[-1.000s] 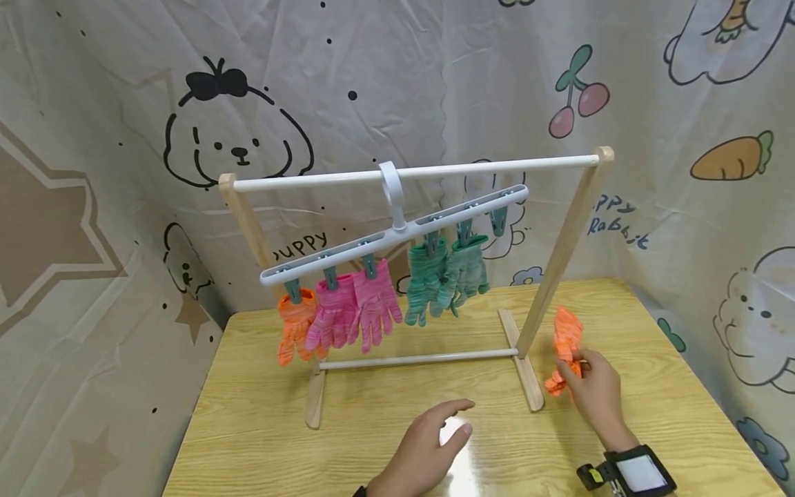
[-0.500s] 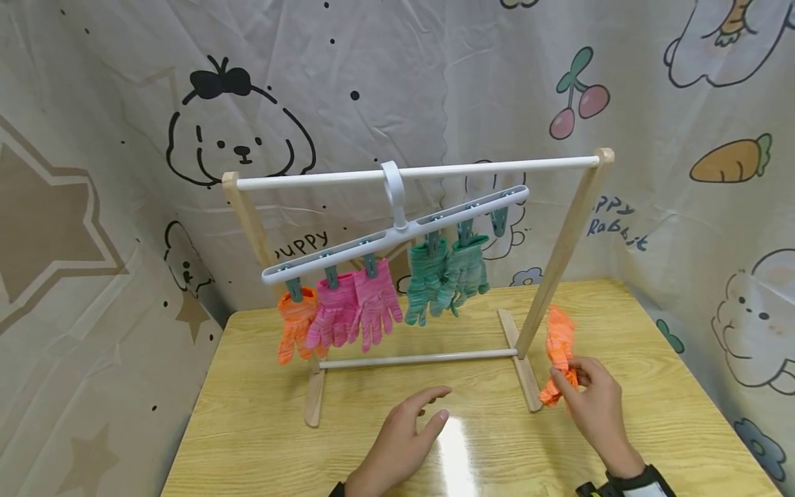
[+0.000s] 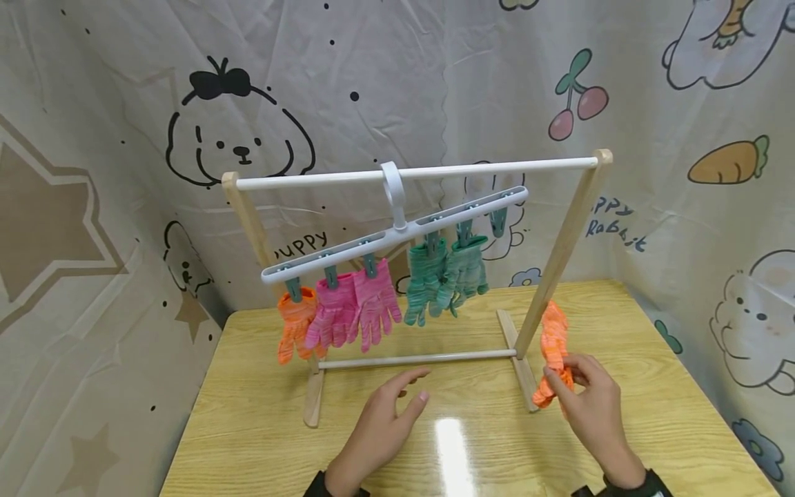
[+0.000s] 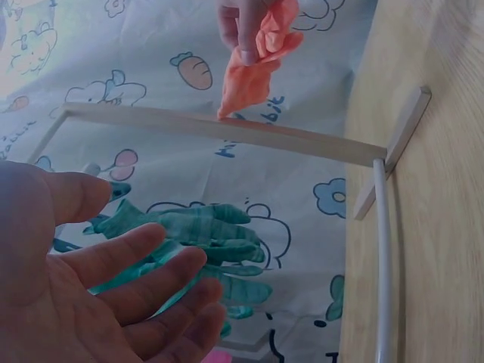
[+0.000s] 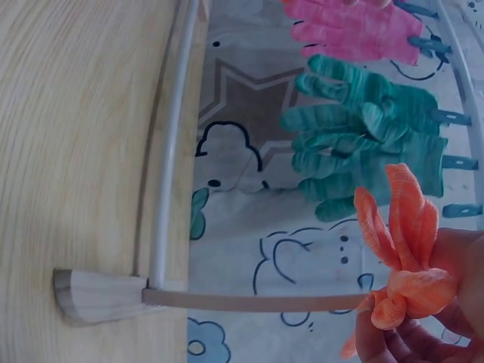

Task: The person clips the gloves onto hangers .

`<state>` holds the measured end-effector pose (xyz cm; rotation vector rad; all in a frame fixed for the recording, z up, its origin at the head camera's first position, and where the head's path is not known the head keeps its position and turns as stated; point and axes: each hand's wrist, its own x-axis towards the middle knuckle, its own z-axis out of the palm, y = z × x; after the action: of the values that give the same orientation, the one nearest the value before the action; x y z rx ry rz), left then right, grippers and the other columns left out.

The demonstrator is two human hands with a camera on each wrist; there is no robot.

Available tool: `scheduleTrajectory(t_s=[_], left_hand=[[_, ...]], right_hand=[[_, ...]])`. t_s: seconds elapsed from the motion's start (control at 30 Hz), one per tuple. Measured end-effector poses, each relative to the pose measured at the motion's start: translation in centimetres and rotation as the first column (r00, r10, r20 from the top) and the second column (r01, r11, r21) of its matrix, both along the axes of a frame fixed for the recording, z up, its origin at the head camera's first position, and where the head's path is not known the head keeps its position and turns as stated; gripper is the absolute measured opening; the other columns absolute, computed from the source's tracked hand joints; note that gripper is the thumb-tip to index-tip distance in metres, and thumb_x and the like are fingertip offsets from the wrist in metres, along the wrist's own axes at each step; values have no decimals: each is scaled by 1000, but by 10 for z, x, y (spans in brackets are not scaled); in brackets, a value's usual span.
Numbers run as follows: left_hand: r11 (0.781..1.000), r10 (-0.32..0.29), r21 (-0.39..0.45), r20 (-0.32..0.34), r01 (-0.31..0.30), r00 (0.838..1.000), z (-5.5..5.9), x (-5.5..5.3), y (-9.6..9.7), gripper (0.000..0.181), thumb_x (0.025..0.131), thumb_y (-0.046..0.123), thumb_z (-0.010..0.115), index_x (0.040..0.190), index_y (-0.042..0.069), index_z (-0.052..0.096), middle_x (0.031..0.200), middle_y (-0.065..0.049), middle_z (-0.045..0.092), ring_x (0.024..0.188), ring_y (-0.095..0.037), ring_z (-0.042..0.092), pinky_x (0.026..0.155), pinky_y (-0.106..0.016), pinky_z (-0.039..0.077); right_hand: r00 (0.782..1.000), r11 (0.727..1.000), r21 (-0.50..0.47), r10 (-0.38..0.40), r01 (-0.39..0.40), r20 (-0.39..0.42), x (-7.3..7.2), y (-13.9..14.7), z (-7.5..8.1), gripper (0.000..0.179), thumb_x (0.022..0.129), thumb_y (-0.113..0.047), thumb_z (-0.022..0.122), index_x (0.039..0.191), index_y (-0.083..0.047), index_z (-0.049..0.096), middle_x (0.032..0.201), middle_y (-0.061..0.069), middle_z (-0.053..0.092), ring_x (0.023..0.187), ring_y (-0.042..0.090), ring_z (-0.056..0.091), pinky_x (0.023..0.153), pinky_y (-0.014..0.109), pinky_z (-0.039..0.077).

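Observation:
My right hand (image 3: 590,400) pinches a loose orange knit glove (image 3: 555,338) beside the right foot of the rack. In the right wrist view the orange glove (image 5: 408,249) is bunched, its fingers sticking out past my fingertips. My left hand (image 3: 381,424) is held out in front of the rack, fingers relaxed and apart, holding nothing. A white hanger (image 3: 397,235) hangs by its hook from the top bar and tilts up to the right. Clipped on it are an orange glove (image 3: 297,324), pink gloves (image 3: 354,307) and green gloves (image 3: 447,276). The rightmost clip (image 3: 498,222) has no glove.
The wooden rack (image 3: 559,262) has a white top bar (image 3: 497,168) and a white lower bar (image 3: 422,359). It stands on a wood-grain table (image 3: 248,428). A printed curtain (image 3: 397,83) hangs behind and at both sides.
My right hand has shifted the loose orange glove a little left, closer to the rack's right post. My left hand has moved left and slightly up. The hanging gloves stay put.

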<state>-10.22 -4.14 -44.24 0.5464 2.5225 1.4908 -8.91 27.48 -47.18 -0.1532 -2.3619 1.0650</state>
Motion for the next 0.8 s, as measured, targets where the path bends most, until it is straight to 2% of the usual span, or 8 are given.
scheduleTrajectory(t_s=[0.23, 0.4, 0.6, 0.8], left_hand=[[1000, -2, 13, -22, 2, 1000, 4, -6, -2, 38, 106, 29, 53, 141, 17, 58, 144, -7, 60, 129, -32, 57, 103, -56, 47], [1000, -9, 26, -22, 10, 1000, 9, -9, 2, 40, 106, 30, 52, 143, 16, 56, 146, -5, 59, 133, -30, 56, 104, -55, 47], [998, -16, 56, 0, 16, 1000, 16, -16, 16, 41, 106, 32, 52, 145, 19, 54, 148, -4, 57, 135, -27, 54, 107, -53, 45], [997, -10, 78, -18, 11, 1000, 27, -24, 35, 40, 105, 32, 54, 144, 22, 55, 146, -5, 58, 130, -29, 57, 104, -54, 47]], right_hand=[[999, 1000, -11, 25, -26, -23, 2, -7, 6, 15, 81, 1, 81, 93, -3, 72, 97, 8, 70, 86, -16, 52, 75, 1, 45], [996, 997, -34, 63, -65, -57, 0, -13, 8, 16, 81, 3, 81, 93, -2, 73, 99, 11, 70, 89, -16, 53, 77, 2, 46], [991, 993, -51, 104, -109, -79, -7, -18, 7, 16, 80, 4, 81, 94, -1, 74, 101, 12, 71, 91, -15, 55, 77, 3, 47], [990, 991, -61, 117, -122, -75, -14, -24, 7, 16, 82, 2, 81, 96, 0, 74, 103, 14, 71, 90, -14, 54, 78, 2, 46]])
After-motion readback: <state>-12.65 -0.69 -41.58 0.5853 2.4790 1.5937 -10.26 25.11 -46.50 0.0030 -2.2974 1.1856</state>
